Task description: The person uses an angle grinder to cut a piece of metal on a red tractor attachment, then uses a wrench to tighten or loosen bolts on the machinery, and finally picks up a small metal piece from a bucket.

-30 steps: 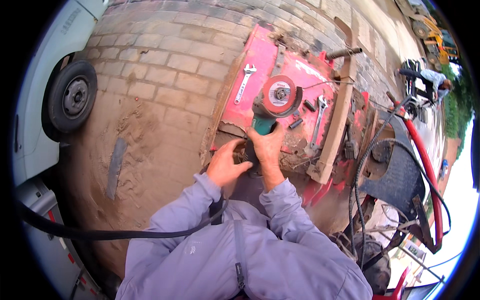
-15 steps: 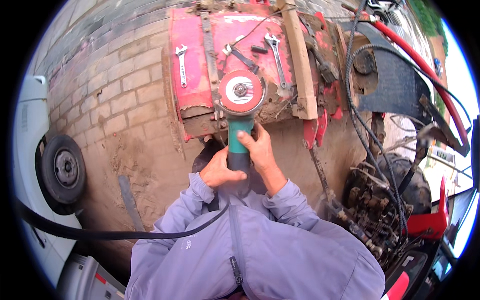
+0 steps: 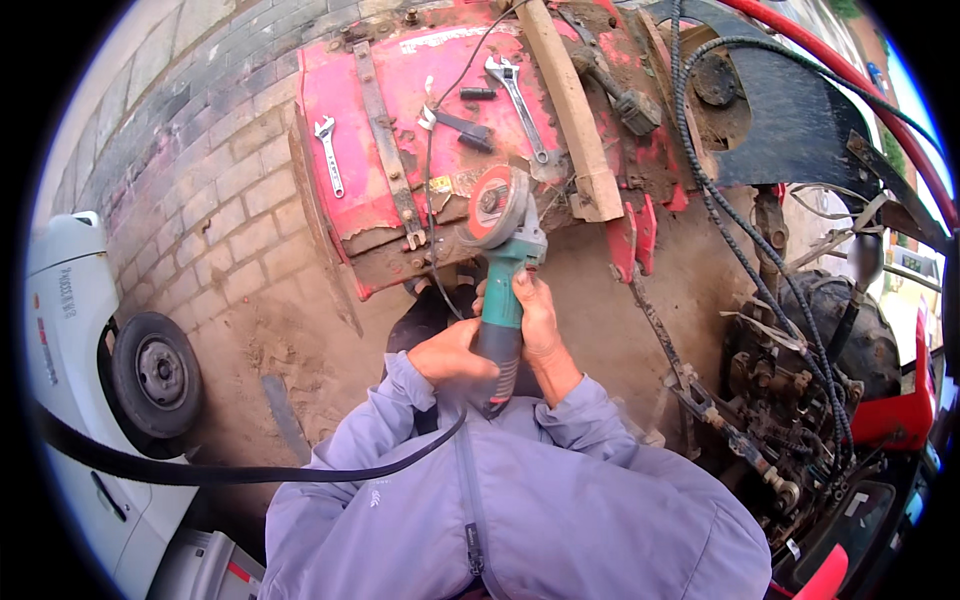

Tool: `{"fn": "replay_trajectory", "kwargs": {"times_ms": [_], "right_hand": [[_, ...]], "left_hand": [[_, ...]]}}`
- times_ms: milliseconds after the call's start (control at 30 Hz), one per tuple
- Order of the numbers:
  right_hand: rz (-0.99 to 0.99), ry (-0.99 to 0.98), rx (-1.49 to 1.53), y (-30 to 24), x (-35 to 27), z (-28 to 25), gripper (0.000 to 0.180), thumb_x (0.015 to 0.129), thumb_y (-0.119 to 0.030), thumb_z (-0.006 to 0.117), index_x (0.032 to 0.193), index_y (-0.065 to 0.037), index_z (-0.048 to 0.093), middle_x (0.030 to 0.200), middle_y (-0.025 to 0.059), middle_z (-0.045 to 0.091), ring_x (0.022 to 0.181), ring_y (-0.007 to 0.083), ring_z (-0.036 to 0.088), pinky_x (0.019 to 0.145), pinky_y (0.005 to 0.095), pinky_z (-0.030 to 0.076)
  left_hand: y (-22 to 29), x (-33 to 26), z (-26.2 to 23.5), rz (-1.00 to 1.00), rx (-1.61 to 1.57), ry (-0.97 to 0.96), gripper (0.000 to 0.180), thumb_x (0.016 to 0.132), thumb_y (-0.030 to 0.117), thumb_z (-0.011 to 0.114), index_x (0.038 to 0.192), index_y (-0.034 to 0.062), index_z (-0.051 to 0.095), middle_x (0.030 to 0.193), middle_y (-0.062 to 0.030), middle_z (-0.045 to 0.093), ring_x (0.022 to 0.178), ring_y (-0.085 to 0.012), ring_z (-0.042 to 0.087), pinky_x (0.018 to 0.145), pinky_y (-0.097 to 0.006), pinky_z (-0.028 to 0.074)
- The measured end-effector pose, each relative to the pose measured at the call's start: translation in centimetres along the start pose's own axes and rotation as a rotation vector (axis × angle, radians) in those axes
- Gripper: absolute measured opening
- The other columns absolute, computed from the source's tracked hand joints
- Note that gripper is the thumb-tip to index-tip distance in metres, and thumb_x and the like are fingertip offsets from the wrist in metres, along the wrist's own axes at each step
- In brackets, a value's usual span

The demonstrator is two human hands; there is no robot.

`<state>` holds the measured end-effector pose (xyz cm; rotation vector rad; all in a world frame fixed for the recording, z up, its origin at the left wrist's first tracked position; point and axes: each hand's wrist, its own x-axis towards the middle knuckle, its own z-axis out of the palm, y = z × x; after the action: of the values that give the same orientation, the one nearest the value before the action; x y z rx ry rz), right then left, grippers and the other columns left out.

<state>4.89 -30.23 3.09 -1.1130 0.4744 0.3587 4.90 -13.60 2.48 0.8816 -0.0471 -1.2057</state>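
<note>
The fingers of the left hand close on the dark rear grip of the angle grinder, and those of the right hand hold its green body from the right, partly hidden beneath. The tool lies between both hands, its tilted red disc ahead of the fingers, near the edge of a red machine panel. On that panel rest a large wrench and, farther left, a smaller wrench.
</note>
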Motion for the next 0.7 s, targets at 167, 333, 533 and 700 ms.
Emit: {"fn": "replay_trajectory", "kwargs": {"times_ms": [167,333,533,700], "right_hand": [[-0.173,0.090,-0.132,0.4,1.5,-0.9,0.058,0.090,-0.049,0.062,0.111,0.003,0.051,0.090,0.0125,0.064,0.075,0.0195,0.066,0.068,0.0323,0.054],[-0.223,0.152,-0.085,0.4,1.5,0.4,0.057,0.090,-0.047,0.062,0.113,0.003,0.051,0.091,0.0124,0.063,0.077,0.0190,0.065,0.069,0.0311,0.053],[-0.258,0.349,-0.002,3.3,2.0,3.1,0.053,0.092,-0.045,0.057,0.111,0.004,0.054,0.092,0.0130,0.064,0.076,0.0197,0.065,0.067,0.0309,0.054],[-0.307,0.471,0.075,5.9,2.0,4.9,0.051,0.096,-0.045,0.050,0.108,0.004,0.055,0.088,0.0134,0.064,0.073,0.0200,0.066,0.065,0.0319,0.055]], "left_hand": [[0.4,2.4,0.4,0.034,0.330,0.191,0.053,0.067,0.013,0.078,0.112,-0.0008,0.054,0.095,-0.0032,0.061,0.088,-0.0126,0.057,0.080,-0.029,0.048],[-1.0,3.2,-0.1,0.081,0.405,0.325,0.050,0.062,0.010,0.077,0.106,0.0001,0.055,0.088,-0.0037,0.062,0.081,-0.0128,0.059,0.071,-0.029,0.050],[-0.9,1.9,-3.3,0.016,0.308,0.240,0.046,0.060,0.005,0.073,0.102,-0.0004,0.055,0.085,-0.0030,0.060,0.079,-0.0138,0.058,0.070,-0.029,0.049],[-1.1,0.6,-5.6,-0.084,0.409,0.157,0.045,0.058,0.005,0.070,0.101,-0.0011,0.056,0.082,-0.0052,0.059,0.076,-0.0162,0.058,0.069,-0.031,0.048]]}}
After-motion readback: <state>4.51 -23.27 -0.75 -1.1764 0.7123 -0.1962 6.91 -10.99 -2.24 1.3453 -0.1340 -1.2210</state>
